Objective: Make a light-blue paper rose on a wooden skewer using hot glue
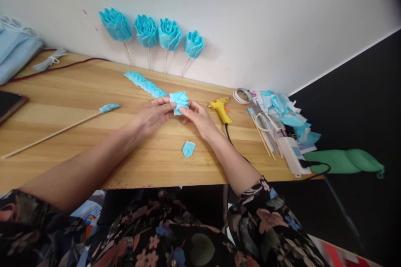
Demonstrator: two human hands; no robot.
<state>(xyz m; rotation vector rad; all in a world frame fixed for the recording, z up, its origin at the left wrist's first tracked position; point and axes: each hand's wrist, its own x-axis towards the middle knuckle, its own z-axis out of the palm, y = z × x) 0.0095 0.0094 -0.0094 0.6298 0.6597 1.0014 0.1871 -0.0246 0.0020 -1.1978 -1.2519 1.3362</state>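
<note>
Both hands meet at the middle of a wooden table [78,104]. My left hand [153,114] and my right hand [200,119] pinch the end of a strip of folded blue petals [179,99], which trails back and to the left toward the wall. A single loose blue petal [188,148] lies near the table's front edge, just below my right wrist. A long wooden stick with a blue-wrapped tip [109,107] lies to the left of my left hand.
Several finished blue paper flowers on sticks [146,31] lean against the white wall. A yellow glue gun [221,109] lies right of my hands, its cord running off the edge. Scraps, sticks and a power strip [293,154] crowd the right end. Blue fabric [14,50] sits far left.
</note>
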